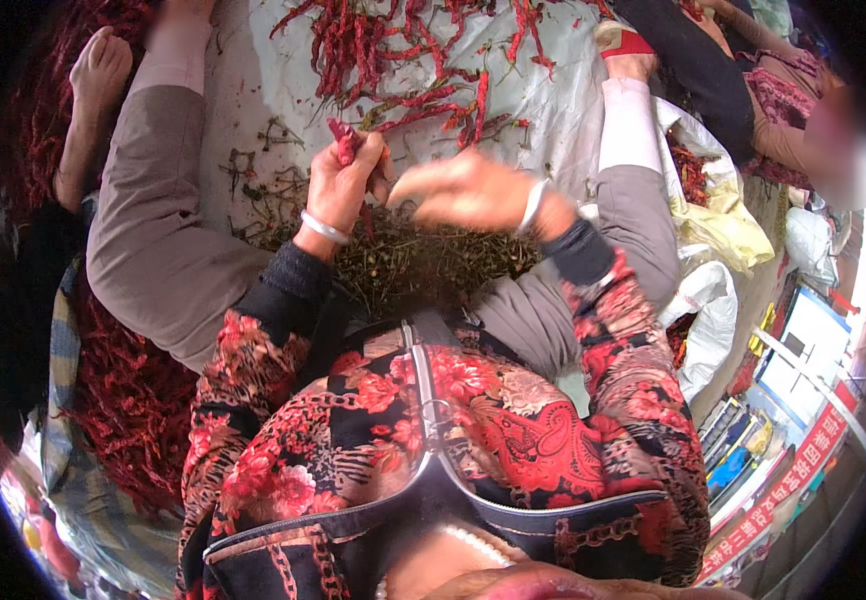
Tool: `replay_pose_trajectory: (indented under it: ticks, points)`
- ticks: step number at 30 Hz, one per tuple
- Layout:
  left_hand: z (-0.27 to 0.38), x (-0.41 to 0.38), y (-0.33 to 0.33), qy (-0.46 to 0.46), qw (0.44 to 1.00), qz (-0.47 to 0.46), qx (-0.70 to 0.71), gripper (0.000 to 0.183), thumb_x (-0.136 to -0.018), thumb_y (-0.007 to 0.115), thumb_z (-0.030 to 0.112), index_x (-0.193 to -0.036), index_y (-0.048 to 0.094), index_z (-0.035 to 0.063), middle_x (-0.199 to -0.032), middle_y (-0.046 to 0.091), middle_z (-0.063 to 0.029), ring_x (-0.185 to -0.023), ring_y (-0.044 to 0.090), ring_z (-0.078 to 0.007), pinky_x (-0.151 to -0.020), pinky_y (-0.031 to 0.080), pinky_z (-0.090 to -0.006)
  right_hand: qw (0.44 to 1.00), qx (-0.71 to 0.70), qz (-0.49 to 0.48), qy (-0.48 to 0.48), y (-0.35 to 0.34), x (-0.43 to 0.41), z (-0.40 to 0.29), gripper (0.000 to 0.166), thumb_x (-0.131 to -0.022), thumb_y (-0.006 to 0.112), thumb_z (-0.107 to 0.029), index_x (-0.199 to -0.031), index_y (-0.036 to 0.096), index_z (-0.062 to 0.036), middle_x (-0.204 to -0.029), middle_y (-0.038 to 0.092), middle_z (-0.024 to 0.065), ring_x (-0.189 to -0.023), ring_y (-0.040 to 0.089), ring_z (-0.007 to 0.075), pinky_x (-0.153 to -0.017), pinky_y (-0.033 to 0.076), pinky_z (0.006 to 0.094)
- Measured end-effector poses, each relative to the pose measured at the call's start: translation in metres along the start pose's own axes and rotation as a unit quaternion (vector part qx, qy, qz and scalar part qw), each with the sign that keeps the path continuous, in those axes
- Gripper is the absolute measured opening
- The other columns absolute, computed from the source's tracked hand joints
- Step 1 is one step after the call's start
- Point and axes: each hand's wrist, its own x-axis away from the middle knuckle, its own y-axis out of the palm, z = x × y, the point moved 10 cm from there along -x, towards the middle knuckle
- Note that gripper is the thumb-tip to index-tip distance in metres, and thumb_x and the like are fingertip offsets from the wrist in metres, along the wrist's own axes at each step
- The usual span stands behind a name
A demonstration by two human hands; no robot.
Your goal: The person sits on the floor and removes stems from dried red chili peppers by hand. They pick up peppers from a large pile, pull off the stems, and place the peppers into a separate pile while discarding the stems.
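My left hand is closed around dried red chili peppers, whose wrinkled ends stick out above the fist and below it. To its right, my right hand is blurred, its fingers pointing at the left hand; whether it holds anything cannot be told. Beneath both hands lies a heap of green-brown chili stems, between my legs. Beyond the hands, loose dried red chilies are spread on a pale plastic sheet.
A checked cloth borders a large pile of red chilies at left. White sacks holding chilies stand at right. A person's bare foot is at upper left; another person sits at upper right.
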Motion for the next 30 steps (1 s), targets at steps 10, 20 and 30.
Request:
replay_pose_trajectory:
  ticks: [10, 20, 30]
  points:
    - [-0.034, 0.019, 0.013, -0.088, 0.988, -0.080, 0.099, 0.015, -0.090, 0.052, 0.011, -0.099, 0.057, 0.0005, -0.083, 0.061, -0.0072, -0.067, 0.058, -0.0124, -0.056, 0.047, -0.0246, 0.803, 0.260, 0.369, 0.390, -0.150, 0.092, 0.250, 0.037, -0.074, 0.066, -0.035, -0.088, 0.063, -0.0006, -0.082, 0.065, 0.0181, -0.078, 0.063, 0.0327, -0.071, 0.049, 0.0408]
    - [-0.026, -0.020, 0.023, 0.013, 0.996, -0.084, 0.000, 0.025, -0.080, 0.069, 0.022, -0.093, 0.061, 0.0025, -0.068, 0.053, 0.0035, -0.053, 0.046, -0.0046, -0.047, 0.036, -0.0206, 0.931, 0.073, 0.297, 0.198, -0.042, 0.045, 0.086, 0.016, -0.084, 0.060, -0.015, -0.086, 0.061, 0.0000, -0.067, 0.061, 0.0103, -0.059, 0.057, 0.0183, -0.056, 0.045, 0.0312]
    - [-0.051, -0.034, -0.006, 0.009, 0.999, 0.004, -0.032, 0.010, -0.082, 0.064, 0.011, -0.075, 0.056, 0.0074, -0.059, 0.052, 0.0033, -0.044, 0.043, -0.0050, -0.040, 0.034, -0.0212, 0.969, -0.243, 0.030, 0.031, 0.052, 0.000, -0.027, 0.012, -0.085, 0.060, -0.011, -0.084, 0.062, 0.0006, -0.074, 0.062, 0.0043, -0.071, 0.057, 0.0101, -0.069, 0.047, 0.0251]
